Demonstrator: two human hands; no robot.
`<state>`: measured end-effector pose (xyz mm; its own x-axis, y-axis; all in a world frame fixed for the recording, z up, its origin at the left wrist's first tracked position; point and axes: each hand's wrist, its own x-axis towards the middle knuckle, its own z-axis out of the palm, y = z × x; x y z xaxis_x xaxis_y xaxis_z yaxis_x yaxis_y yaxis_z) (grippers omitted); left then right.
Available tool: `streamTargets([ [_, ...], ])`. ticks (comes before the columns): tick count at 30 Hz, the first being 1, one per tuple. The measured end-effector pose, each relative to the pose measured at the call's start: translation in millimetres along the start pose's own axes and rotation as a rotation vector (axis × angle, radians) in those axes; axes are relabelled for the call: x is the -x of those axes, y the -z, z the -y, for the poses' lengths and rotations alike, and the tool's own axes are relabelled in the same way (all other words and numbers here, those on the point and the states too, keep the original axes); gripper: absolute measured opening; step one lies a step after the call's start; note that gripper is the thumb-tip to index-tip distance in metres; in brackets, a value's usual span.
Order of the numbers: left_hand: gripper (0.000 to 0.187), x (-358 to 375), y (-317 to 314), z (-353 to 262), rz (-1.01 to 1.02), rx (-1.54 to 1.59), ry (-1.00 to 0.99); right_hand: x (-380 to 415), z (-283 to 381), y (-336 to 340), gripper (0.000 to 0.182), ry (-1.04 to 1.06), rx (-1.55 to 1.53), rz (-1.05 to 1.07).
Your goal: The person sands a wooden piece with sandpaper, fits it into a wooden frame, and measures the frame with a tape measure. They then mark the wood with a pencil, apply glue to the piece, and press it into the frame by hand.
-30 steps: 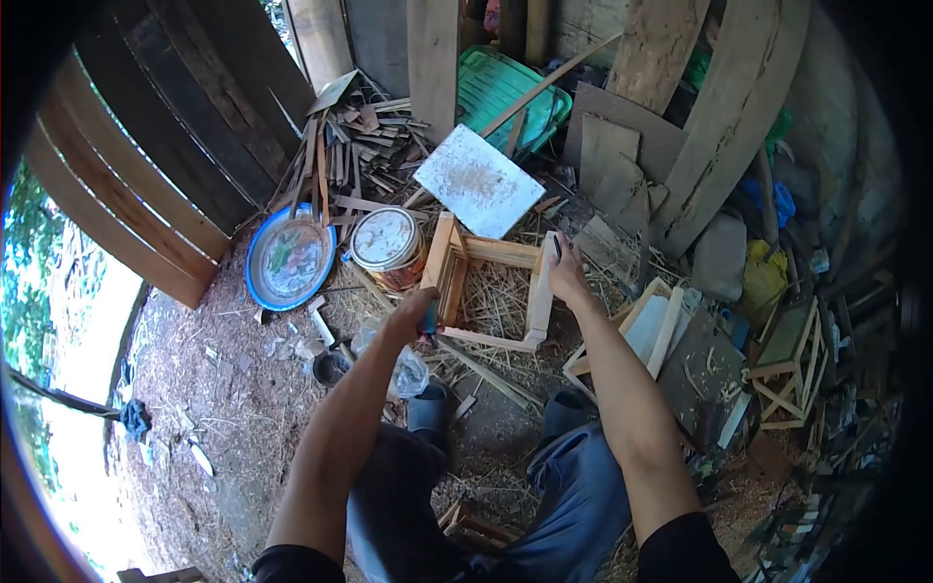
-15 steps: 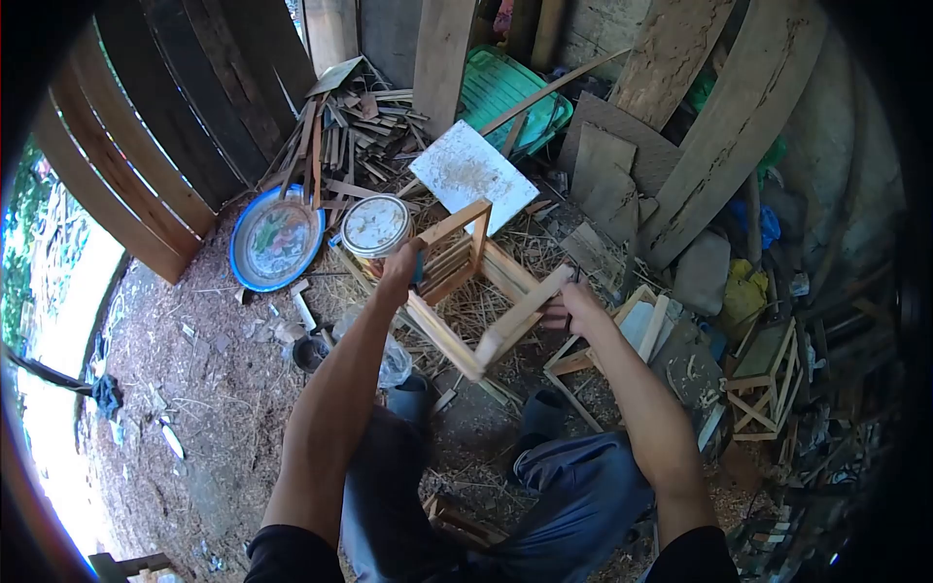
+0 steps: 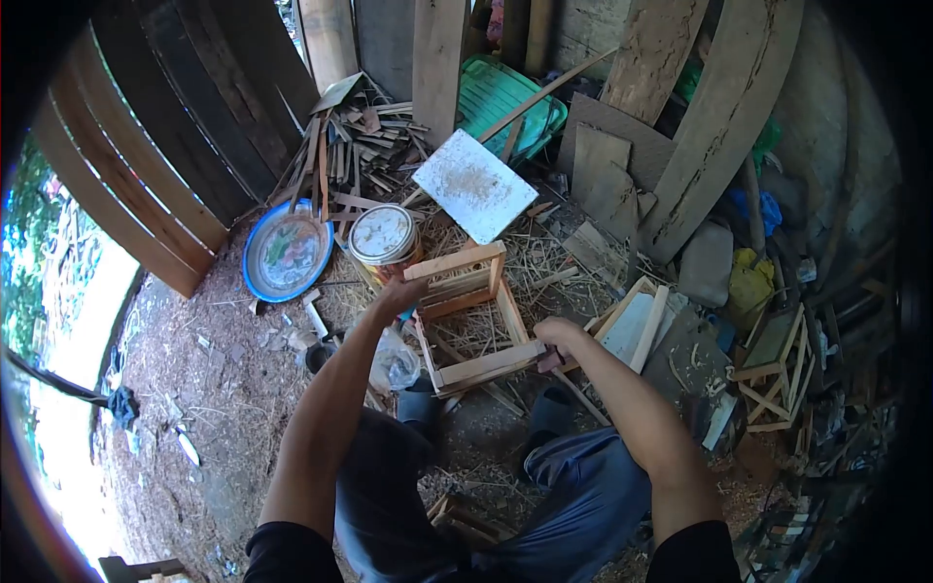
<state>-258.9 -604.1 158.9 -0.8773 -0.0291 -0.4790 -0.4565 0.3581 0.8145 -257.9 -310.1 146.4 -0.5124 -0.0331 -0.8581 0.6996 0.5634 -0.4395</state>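
Note:
A light wooden frame (image 3: pixel 491 364), built of several strips, is held low in front of my knees. My left hand (image 3: pixel 400 291) is closed round its upper left part, beside a lidded bucket (image 3: pixel 381 231). At the frame's right corner my right hand (image 3: pixel 559 340) is closed, with a small reddish-brown piece just below the fingers; whether the hand grips the frame, that piece or both is hard to tell. A bit of blue-green shows under my left hand.
A blue-rimmed round tray (image 3: pixel 287 251) leans left of the bucket. Behind lie a white board (image 3: pixel 475 185), a green crate (image 3: pixel 510 102) and heaped wood scraps (image 3: pixel 364 146). Another small wooden frame (image 3: pixel 773 374) stands at the right. My slippered feet are below.
The wooden frame has turned and tipped, its near bar now lying closer to level. My right hand has moved slightly down and left, and its fingers have closed.

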Motion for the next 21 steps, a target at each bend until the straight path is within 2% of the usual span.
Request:
streamTargets([
  [1,0.043,-20.9,1.3,14.8,-0.139,0.029,-0.039,-5.8,-1.6,-2.9,0.022,-0.011,-0.104,0.039],
  [2,0.042,-37.3,4.7,32.4,-0.107,0.076,-0.027,-12.8,-2.3,-5.7,0.022,-0.020,-0.205,0.077],
  [4,0.041,-28.6,8.1,21.5,-0.048,0.179,-0.007,-49.6,-16.5,-16.9,0.023,0.006,-0.282,-0.007],
  [5,0.039,-20.6,4.1,9.9,-0.053,0.128,0.019,-61.4,-20.0,-18.6,0.023,0.020,-0.320,-0.051],
  [8,0.038,-43.6,2.2,42.5,-0.112,-0.123,-0.453,-64.9,-17.3,-14.1,0.027,-0.024,-0.281,0.014],
  [9,0.038,-61.1,9.9,63.3,-0.186,-0.421,-0.864,-59.7,-15.2,-13.7,0.026,-0.027,-0.287,-0.002],
  [12,0.037,-45.9,6.6,5.1,-0.019,0.361,-0.061,-48.8,-6.1,-12.9,0.025,-0.045,-0.311,-0.025],
  [15,0.038,-36.9,-3.7,-21.3,-0.090,0.460,-0.171,-65.2,-2.5,-3.3,0.027,-0.085,-0.352,0.004],
  [16,0.040,-37.5,-3.6,-24.8,-0.127,0.478,-0.198,-68.9,-0.3,-3.8,0.027,-0.037,-0.376,0.029],
  [18,0.043,-40.1,-2.4,-22.7,-0.134,0.409,-0.144,-72.9,1.1,-8.0,0.027,0.059,-0.429,0.079],
  [19,0.043,-37.0,-4.9,-25.2,-0.129,0.410,-0.152,-74.3,3.5,-15.1,0.025,0.043,-0.513,0.025],
  [20,0.044,-32.6,-4.9,-26.7,-0.124,0.409,-0.158,-74.1,3.6,-14.8,0.026,0.043,-0.376,0.015],
  [21,0.045,-34.7,-0.7,-20.8,-0.015,0.400,-0.158,-51.3,13.4,-11.1,0.028,0.043,-0.243,0.004],
])
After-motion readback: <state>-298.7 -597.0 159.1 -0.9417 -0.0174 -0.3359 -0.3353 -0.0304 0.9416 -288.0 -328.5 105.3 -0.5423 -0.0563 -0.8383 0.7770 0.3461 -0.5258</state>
